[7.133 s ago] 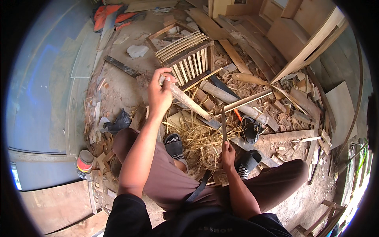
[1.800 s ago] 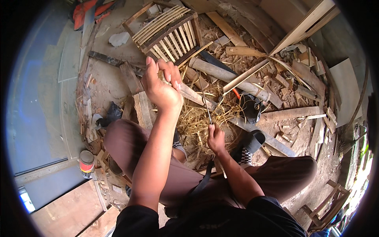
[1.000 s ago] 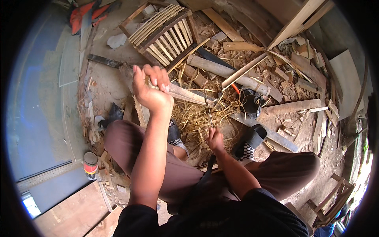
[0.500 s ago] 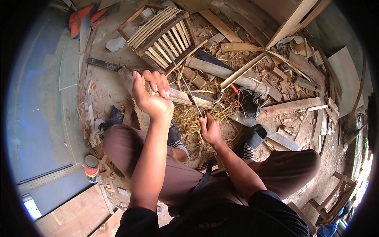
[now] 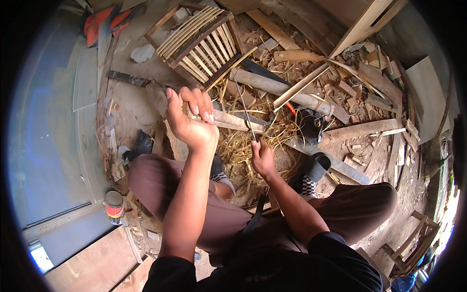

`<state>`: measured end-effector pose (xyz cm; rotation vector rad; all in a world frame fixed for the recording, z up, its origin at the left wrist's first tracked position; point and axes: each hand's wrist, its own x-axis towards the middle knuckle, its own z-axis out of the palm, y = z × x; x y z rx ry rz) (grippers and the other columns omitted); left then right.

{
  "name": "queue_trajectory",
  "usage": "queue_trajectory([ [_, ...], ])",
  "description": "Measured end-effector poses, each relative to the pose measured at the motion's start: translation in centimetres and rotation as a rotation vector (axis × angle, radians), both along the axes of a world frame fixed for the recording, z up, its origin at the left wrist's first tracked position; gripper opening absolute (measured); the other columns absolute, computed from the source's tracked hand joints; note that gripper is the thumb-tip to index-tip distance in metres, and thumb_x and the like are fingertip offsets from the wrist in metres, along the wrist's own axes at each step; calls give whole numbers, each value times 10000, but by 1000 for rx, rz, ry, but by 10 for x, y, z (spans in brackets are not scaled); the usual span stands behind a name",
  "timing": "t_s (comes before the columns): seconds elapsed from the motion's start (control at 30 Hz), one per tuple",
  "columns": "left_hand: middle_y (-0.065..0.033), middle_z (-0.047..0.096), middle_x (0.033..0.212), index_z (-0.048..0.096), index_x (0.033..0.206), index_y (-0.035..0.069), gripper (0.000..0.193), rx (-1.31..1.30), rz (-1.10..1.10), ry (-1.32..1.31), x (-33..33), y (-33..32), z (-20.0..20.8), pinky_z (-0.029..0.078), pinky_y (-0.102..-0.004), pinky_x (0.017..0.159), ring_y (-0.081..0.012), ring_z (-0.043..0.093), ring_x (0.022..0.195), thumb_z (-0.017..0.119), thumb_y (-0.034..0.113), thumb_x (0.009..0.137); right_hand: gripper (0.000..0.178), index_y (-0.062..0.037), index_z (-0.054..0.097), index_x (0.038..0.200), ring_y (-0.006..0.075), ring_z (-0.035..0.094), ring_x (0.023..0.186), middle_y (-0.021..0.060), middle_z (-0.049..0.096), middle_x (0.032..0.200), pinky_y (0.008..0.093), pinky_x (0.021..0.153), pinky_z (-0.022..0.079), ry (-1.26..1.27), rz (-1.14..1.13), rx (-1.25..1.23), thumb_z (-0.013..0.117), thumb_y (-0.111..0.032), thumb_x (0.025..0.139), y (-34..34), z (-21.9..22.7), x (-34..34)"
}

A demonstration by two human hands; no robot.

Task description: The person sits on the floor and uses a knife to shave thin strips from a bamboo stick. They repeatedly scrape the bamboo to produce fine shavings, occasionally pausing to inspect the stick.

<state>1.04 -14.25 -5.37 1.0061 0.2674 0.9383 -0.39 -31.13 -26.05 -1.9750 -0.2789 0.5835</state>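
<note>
My left hand (image 5: 192, 117) is closed round the left end of a wooden piece (image 5: 231, 121), which sticks out to the right and slants slightly down. In my right hand (image 5: 263, 158) is the handle of a long, thin-bladed knife (image 5: 245, 108). The blade points away from me and crosses the wooden piece near its right end; whether it bites into the wood I cannot tell. Pale curled shavings (image 5: 272, 138) lie heaped on the ground beneath, between my feet.
A slatted wooden frame (image 5: 204, 53) stands ahead. Beyond the shavings lie a round pole (image 5: 272, 86), a grey plank (image 5: 335, 163) and a black bag (image 5: 311, 125). Scrap boards crowd the right. A tin (image 5: 114, 204) stands at left, near large glass sheets (image 5: 58, 136).
My right hand and the knife have shifted slightly right, and the blade now crosses the wooden piece nearer its right end. My left hand keeps its grip, moved a little to the right.
</note>
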Motion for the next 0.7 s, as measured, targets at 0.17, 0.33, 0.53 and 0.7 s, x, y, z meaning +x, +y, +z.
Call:
queue_trajectory([
  [0.17,1,313,480,354,622,145,556,1,-77,-57,-6,5,-5,237,-273,429,-113,259,391,366,430,1100,400,34,545,994,538,617,712,301,615,706,552,636,491,-107,-6,108,516,-362,1045,-21,-70,-26],
  [0.33,6,310,478,359,613,157,554,-132,-7,-69,-20,37,-13,238,-273,422,-117,258,403,369,429,1095,411,47,576,927,526,612,691,299,617,705,541,622,473,-113,-64,4,543,-346,1042,-3,-49,-48],
  [0.53,-5,297,468,340,606,151,561,-87,36,-22,-23,21,-6,239,-287,434,-131,239,406,378,433,1089,451,39,580,851,471,611,652,268,603,686,509,628,461,-103,-136,192,548,-369,1040,-14,-20,-34],
  [0.7,-4,298,458,343,603,151,563,-39,-17,-38,-24,15,-11,236,-282,434,-127,239,401,380,435,1088,558,82,666,988,486,659,766,301,663,781,532,718,502,68,-181,-27,544,-461,1031,-26,-47,-25],
])
